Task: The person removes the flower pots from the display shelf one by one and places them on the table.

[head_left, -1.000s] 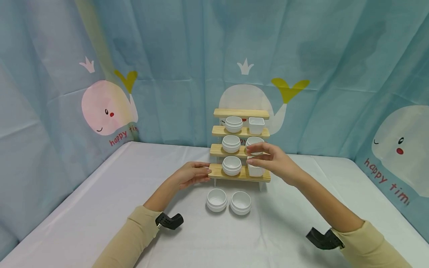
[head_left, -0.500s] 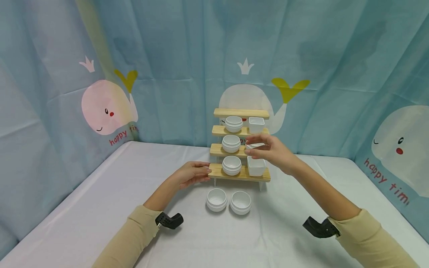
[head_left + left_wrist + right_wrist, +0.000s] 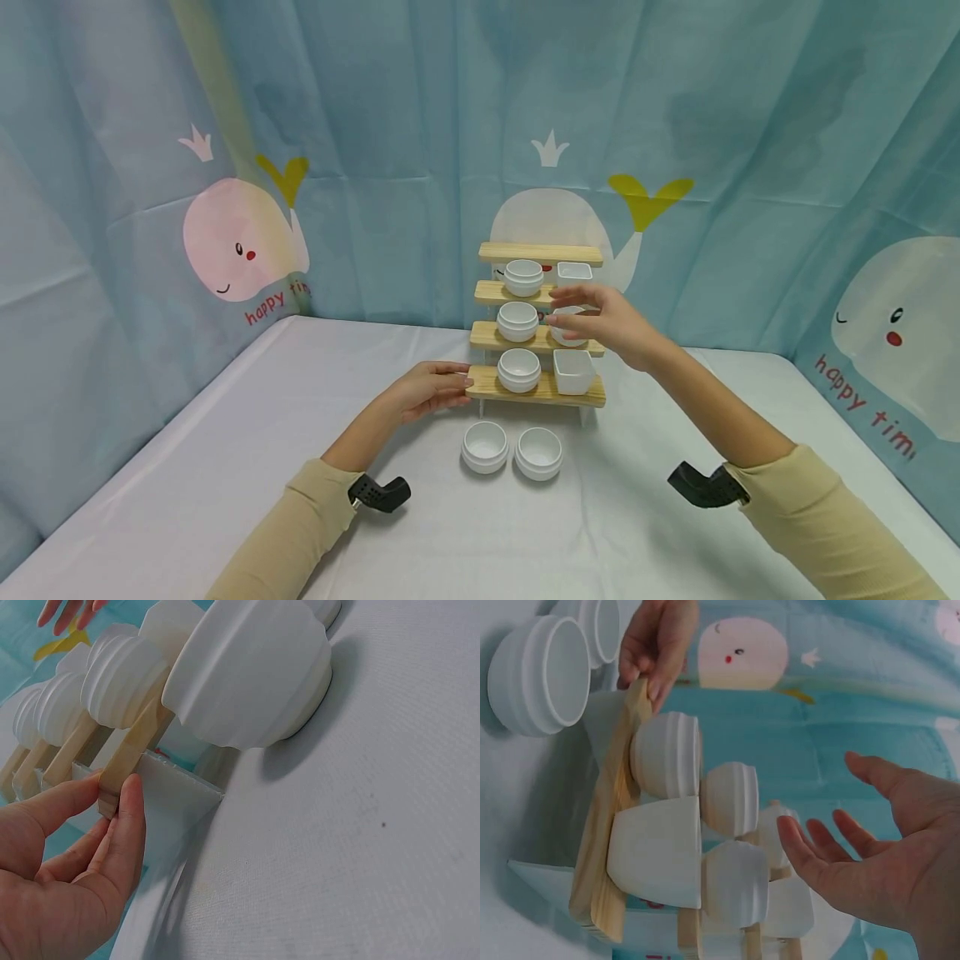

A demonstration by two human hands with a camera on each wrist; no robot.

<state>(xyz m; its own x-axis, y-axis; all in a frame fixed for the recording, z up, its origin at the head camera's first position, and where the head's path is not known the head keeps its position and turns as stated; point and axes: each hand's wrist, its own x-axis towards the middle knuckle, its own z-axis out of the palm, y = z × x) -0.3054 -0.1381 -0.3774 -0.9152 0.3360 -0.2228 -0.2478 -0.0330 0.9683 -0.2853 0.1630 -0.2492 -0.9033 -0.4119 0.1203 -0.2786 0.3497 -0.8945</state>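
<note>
A tiered wooden stand (image 3: 540, 254) carries white bowls on its three lower steps; its top step is bare. My left hand (image 3: 429, 392) pinches the left end of the lowest step (image 3: 124, 761) between thumb and fingers. In the air before the upper steps is my right hand (image 3: 611, 323), fingers apart and holding nothing in the right wrist view. Behind its fingertips shows a round bowl (image 3: 567, 333), partly hidden, and above them a square bowl (image 3: 574, 273). Another square bowl (image 3: 573, 372) sits on the lowest step beside a round bowl (image 3: 518, 370).
Two round white bowls, the left one (image 3: 484, 447) and the right one (image 3: 538, 454), stand on the white tablecloth (image 3: 450, 533) before the stand. A blue curtain (image 3: 390, 167) with whale prints hangs behind and at both sides.
My right hand has risen from in front of the lower square bowl toward the upper steps, uncovering that bowl. My left hand keeps its grip on the step.
</note>
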